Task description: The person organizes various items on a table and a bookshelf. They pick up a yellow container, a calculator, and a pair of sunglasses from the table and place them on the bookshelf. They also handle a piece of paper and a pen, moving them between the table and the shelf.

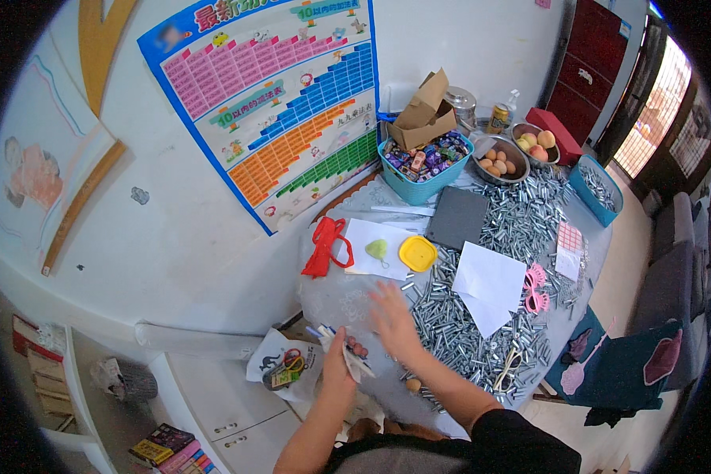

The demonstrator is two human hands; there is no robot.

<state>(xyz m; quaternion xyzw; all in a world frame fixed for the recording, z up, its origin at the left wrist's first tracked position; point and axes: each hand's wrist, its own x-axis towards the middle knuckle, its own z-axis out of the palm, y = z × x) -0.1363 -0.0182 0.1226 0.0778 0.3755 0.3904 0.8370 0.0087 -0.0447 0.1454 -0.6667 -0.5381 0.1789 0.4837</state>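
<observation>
My left hand (338,365) is closed round a pale, folded bundle (360,366) at the table's near left edge. Blue and white stick-like ends poke out of its top, and small reddish-brown round pieces show beside it; their kind is not clear. Over the bare grey tabletop just right of it, my right hand (395,317) has its fingers spread and holds nothing. Beyond its fingertips lie a yellow square dish (418,253), a white sheet (360,265) with a green leaf-shaped piece (378,250), and a red strappy cloth item (322,249).
Small metal tubes (458,332) are heaped over the table, with white papers (490,280), pink toy glasses (536,288) and a dark square board (458,217) among them. A blue basket (407,186), egg bowl (502,175) and fruit bowl stand at the back. A chair (620,371) is at right.
</observation>
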